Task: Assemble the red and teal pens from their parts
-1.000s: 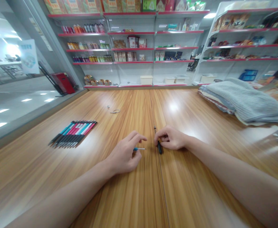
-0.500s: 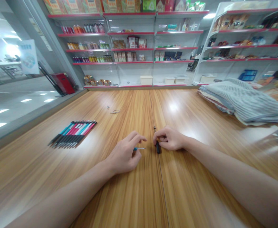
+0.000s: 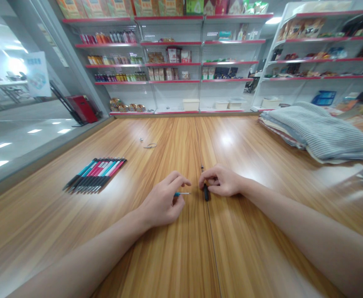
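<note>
Left of the table seam, my left hand [image 3: 165,200] is curled around a blue pen part [image 3: 177,194], with a thin pale rod sticking out to the right past the fingers. Most of that pen part is hidden in the palm. Just across the seam, my right hand [image 3: 223,181] pinches a black pen grip [image 3: 206,193], whose lower end points toward me. A small dark and metallic piece [image 3: 202,167] shows beyond the right fingertips, at the seam; I cannot tell whether it joins the grip. The two hands are apart.
A row of several coloured pens [image 3: 97,174] lies at the left on the wooden table [image 3: 175,256]. Farther back are a thin loop [image 3: 150,145] and a tiny shiny piece [image 3: 141,139]. Folded striped cloths [image 3: 324,128] are stacked at the right. Stocked shelves [image 3: 171,64] stand behind.
The right fingertips have shifted very slightly left with the black pen grip. My left hand and the blue pen part look still.
</note>
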A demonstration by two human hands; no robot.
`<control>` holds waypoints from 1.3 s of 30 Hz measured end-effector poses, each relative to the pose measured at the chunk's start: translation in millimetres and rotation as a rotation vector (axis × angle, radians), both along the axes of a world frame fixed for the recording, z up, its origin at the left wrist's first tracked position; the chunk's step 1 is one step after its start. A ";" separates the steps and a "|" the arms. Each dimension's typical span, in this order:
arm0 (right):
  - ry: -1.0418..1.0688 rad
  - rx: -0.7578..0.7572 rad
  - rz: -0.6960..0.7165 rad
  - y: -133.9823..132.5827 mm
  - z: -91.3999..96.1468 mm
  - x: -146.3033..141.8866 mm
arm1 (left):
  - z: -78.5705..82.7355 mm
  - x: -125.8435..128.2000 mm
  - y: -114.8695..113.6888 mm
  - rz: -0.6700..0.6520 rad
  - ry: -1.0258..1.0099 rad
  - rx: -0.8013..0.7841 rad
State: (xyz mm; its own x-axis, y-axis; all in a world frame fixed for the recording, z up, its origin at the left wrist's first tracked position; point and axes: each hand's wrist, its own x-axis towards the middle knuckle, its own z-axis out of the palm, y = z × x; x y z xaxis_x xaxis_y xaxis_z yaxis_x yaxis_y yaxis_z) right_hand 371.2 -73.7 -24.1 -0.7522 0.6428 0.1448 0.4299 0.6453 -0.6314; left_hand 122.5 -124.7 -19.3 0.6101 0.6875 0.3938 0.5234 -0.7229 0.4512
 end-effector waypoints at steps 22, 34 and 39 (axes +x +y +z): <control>0.193 0.380 -0.117 -30.9 0.5 -32.8 | -0.2 2.3 1.3 -0.041 -0.107 0.065; 0.757 -0.210 -0.370 9.5 -8.3 4.2 | -2.7 1.8 3.1 -0.023 -0.068 0.030; 0.686 -0.593 -0.173 22.5 -9.6 18.1 | -2.6 1.2 2.7 -0.042 -0.060 0.027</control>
